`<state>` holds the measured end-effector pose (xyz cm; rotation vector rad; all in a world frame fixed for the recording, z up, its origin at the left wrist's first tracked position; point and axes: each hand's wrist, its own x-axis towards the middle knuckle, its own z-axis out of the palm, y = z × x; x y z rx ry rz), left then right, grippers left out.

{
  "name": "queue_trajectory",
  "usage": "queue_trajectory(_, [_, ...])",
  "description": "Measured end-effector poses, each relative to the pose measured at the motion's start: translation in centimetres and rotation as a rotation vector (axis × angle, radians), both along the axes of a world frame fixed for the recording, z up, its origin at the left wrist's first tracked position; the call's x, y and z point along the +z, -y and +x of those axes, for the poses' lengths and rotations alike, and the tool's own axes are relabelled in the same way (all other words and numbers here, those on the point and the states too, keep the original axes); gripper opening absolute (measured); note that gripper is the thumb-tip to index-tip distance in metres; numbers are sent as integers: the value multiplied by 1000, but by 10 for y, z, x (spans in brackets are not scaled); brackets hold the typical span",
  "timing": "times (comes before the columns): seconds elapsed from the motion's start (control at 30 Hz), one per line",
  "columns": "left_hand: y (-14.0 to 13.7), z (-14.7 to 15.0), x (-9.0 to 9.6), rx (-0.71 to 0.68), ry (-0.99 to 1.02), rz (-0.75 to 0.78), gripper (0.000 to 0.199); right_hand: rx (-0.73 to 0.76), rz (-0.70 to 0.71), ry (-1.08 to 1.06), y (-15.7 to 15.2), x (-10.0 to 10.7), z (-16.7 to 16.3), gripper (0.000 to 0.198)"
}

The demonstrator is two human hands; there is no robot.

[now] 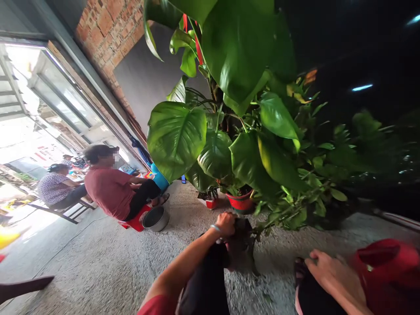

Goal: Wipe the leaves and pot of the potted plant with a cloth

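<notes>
Left hand (226, 224) is curled into a loose fist, wrist bent, knuckles against a dark object (241, 238) just to its right; can't tell whether the fingers actually grip it or only press on it, and the object is too dark and blurred to identify. A thin bracelet (215, 228) sits on that wrist. The dark object is low on the concrete floor (108, 267), at the base of the leafy stems, directly below the big-leaf potted plant (229, 109). Right hand (331, 273) lies flat, fingers extended and relaxed, holding nothing; fingertips rest on the person's dark-clothed knee next to a sandal strap (298, 267). A red cap (387, 271) sits just right of that hand, touching or nearly so. The two hands are well apart. Behind the left hand: red plant pot (241, 202) and a smaller red pot (211, 202), both near but not touching it. Further left, another person in a red shirt (110, 188) sits on a red stool (136, 221) with a metal bowl (155, 218) beside it. Brick wall (108, 26) upper left.
</notes>
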<state>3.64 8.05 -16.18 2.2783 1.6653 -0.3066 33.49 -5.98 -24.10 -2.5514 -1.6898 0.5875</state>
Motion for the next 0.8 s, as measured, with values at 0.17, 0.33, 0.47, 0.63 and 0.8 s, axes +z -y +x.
queue_trajectory(0.17, [6, -43, 68, 81, 241, 389, 50, 23, -10, -63, -2, 4, -3, 46])
queue_trajectory(0.33, [-29, -15, 87, 244, 369, 615, 51, 41, 31, -87, -8, 16, -24, 44])
queue_trajectory(0.47, [-19, -25, 37, 230, 283, 309, 57, 41, 56, -80, -6, 13, -24, 43])
queue_trajectory(0.63, [-4, -84, 14, 214, 234, 205, 53, 36, -35, -81, -2, 16, -10, 48])
queue_trajectory(0.8, [-68, -94, 41, 445, 193, 499, 35, 45, -91, -73, -4, 16, -8, 50])
